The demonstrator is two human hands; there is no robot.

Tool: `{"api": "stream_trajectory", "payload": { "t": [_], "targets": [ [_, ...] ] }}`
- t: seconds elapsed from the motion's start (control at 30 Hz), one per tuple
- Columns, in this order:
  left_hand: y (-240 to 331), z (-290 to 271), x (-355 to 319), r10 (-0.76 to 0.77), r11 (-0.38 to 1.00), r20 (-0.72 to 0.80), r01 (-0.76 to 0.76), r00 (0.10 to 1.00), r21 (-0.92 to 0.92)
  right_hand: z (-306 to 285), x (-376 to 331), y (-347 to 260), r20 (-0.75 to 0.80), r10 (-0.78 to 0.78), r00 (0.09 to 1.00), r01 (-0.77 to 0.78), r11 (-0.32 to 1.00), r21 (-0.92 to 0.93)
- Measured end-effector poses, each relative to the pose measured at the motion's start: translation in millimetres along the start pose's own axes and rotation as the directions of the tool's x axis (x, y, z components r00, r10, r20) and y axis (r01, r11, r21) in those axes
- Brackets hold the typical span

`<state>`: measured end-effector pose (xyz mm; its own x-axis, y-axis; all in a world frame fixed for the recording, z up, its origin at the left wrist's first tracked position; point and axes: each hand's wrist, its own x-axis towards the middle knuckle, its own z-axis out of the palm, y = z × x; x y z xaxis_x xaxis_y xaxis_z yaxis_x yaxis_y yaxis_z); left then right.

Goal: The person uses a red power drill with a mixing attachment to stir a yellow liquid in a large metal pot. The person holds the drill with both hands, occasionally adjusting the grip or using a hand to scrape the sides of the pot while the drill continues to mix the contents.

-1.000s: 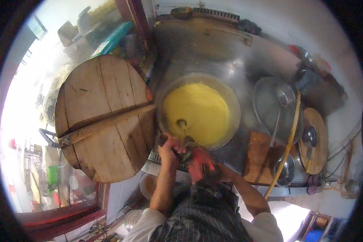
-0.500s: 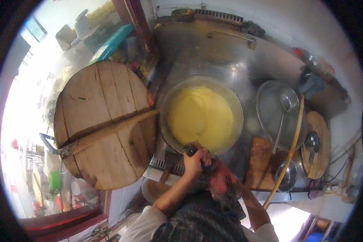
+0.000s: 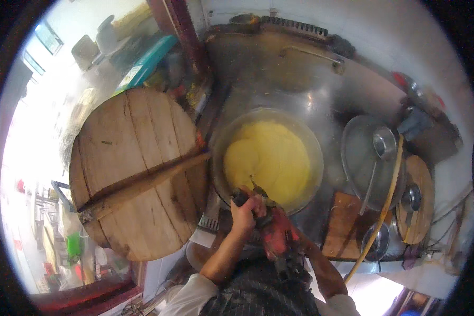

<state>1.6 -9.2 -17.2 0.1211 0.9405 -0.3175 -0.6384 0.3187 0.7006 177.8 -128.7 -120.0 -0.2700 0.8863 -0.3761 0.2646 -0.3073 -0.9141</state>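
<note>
Wooden planks made up the large round lid [image 3: 137, 174] that lay at the left, with a long wooden bar across it whose right end reached the rim of the wide metal pot [image 3: 310, 139] beside it. That pot sat near the middle of the steel cooktop [image 3: 279, 68] and was filled with a thick yellow mash [image 3: 268, 160], its surface smeared and ridged. At the pot's near rim the left hand [image 3: 245, 210] was clenched around a dark handle [image 3: 239, 197] of a stirring tool whose tip dipped into the mash. Just to its right the right hand [image 3: 276, 234], covered by a red cloth or glove, was pressed close against the same tool; whether its fingers closed round the handle could not be told. Both forearms rose from the lower edge, above a dark checked garment. Further right stood a shallow metal basin [image 3: 363, 163] with a steel ladle [image 3: 383, 143] resting in it, a brown wooden board [image 3: 345, 224], and a small round wooden lid [image 3: 418, 200] with a knob. A thin yellow stick [image 3: 384, 205] slanted across the basin and board.
</note>
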Motion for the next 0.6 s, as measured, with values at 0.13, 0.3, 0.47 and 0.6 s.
{"api": "stream_trajectory", "payload": {
  "t": [0.13,0.3,0.47,0.6],
  "targets": [
    [-2.1,2.8,-2.9,-0.015,1.0,0.05,0.016,0.999,-0.013,-6.7,-14.3,-6.1,-0.033,-0.003,0.999,0.002,0.999,-0.033],
    [-11.7,10.5,-14.2,-0.082,0.995,0.052,0.085,0.995,-0.048,-6.9,-23.5,-24.4,-0.03,-0.042,0.999,0.042,0.999,0.015],
    [-2.8,10.6,-18.5,-0.088,0.996,-0.008,0.088,0.996,-0.002,8.0,9.4,-17.9,0.064,-0.061,0.996,0.052,0.99,0.134],
    [6.8,0.6,-1.4,-0.054,0.998,0.009,0.054,0.998,0.028,7.0,17.5,-8.0,0.101,-0.008,0.995,-0.024,0.947,0.32]
  ]
}}
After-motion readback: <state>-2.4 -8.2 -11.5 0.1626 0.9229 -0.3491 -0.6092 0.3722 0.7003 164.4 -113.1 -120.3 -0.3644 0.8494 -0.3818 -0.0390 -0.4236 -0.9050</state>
